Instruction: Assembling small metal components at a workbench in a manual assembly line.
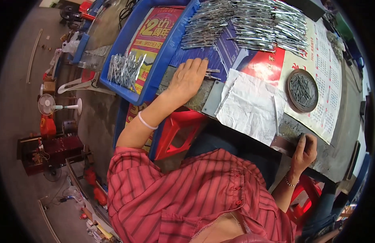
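My left hand (188,79) rests palm down at the near edge of the blue sheet (179,56), its fingers bent and pressed together. A few short metal pieces (213,74) show beside its fingertips; whether they are gripped is hidden. At the table's near right edge, my right hand (305,152) is closed with thumb and fingers together, and anything inside is too small to make out. Between the hands lies a crumpled white cloth or paper (248,103), with a thin metal rod (275,115) along its right side. A round bowl (312,106) beyond my right hand holds many dark, thin pins.
Rows of slim shiny metal parts (252,24) cover the table's far side. A blue bin (149,79) at left holds a loose heap of silvery parts (125,71). Printed calendar sheets (319,81) lie at right. A red stool (183,131) stands below the table edge; a white fan (47,105) is farther left.
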`<action>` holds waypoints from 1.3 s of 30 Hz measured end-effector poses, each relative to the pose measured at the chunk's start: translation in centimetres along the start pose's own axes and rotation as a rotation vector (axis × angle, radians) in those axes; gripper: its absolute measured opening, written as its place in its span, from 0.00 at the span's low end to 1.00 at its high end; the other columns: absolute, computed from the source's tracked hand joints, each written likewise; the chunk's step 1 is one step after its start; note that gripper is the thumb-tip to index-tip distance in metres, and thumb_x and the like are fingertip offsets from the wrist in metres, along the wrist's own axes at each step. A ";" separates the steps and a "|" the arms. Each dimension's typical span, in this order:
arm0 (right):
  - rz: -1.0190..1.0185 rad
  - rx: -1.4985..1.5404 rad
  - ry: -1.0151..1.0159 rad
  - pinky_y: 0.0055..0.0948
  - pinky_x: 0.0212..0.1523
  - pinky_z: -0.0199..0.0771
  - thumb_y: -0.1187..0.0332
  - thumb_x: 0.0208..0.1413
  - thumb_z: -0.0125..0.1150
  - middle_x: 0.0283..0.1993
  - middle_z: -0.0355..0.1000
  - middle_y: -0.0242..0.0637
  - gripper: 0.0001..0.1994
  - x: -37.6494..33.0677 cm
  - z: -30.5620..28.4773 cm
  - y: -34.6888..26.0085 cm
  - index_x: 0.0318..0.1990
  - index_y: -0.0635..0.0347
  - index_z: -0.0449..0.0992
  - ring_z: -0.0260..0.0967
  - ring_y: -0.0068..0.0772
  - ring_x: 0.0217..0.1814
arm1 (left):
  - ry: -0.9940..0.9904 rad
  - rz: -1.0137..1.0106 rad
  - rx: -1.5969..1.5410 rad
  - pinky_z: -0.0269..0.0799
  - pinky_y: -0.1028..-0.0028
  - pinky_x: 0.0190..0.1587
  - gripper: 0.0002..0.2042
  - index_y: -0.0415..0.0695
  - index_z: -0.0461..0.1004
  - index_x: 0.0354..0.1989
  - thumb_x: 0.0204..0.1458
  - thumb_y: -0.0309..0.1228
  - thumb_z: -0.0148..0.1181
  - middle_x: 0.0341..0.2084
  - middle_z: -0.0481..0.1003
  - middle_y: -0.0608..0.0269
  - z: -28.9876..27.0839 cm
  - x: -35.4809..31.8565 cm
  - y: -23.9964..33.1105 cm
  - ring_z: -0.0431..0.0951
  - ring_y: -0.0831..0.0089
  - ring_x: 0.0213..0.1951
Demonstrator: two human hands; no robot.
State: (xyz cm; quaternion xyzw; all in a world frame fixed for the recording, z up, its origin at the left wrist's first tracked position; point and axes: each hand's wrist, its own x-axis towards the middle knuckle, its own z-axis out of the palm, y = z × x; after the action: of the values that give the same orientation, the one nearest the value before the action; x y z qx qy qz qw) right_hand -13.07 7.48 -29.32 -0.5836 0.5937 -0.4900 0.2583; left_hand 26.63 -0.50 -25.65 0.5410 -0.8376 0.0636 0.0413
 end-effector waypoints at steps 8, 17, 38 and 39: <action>-0.042 -0.050 -0.049 0.16 0.32 0.62 0.77 0.57 0.54 0.29 0.66 0.30 0.02 0.3 0.3 -0.2 0.34 0.68 0.70 0.59 0.15 0.29 | 0.105 0.034 -0.107 0.66 0.65 0.54 0.22 0.30 0.60 0.54 0.47 0.18 0.45 0.46 0.67 0.43 0.1 -1.1 -0.6 0.69 0.53 0.50; -0.041 -0.093 -0.059 0.17 0.33 0.63 0.78 0.56 0.54 0.28 0.66 0.32 0.02 0.6 0.8 -0.5 0.34 0.68 0.70 0.60 0.17 0.29 | 0.051 0.050 -0.307 0.65 0.61 0.55 0.24 0.30 0.57 0.57 0.48 0.14 0.45 0.51 0.65 0.37 -0.1 -1.6 -2.2 0.67 0.46 0.53; -0.090 -0.202 -0.099 0.18 0.38 0.63 0.78 0.57 0.51 0.30 0.64 0.31 0.02 6.7 -1.5 -3.1 0.37 0.67 0.67 0.60 0.17 0.34 | -0.100 -0.335 -1.852 0.63 0.86 0.27 0.16 0.37 0.62 0.55 0.64 0.32 0.42 0.27 0.71 0.64 -6.2 -5.6 7.8 0.66 0.85 0.22; -0.105 -0.191 -0.141 0.19 0.37 0.63 0.78 0.57 0.52 0.30 0.65 0.31 0.03 8.3 -1.1 -3.5 0.38 0.67 0.68 0.60 0.17 0.34 | -0.154 -0.314 -1.918 0.61 0.86 0.26 0.16 0.37 0.63 0.55 0.64 0.34 0.43 0.26 0.70 0.65 -5.8 -5.5 8.5 0.65 0.86 0.20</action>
State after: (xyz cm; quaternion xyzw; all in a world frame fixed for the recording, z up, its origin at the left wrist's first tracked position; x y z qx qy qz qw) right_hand -14.04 0.52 -23.56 -0.6690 0.5865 -0.4018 0.2166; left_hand 21.18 8.75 -21.18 0.3859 -0.4527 -0.6870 0.4173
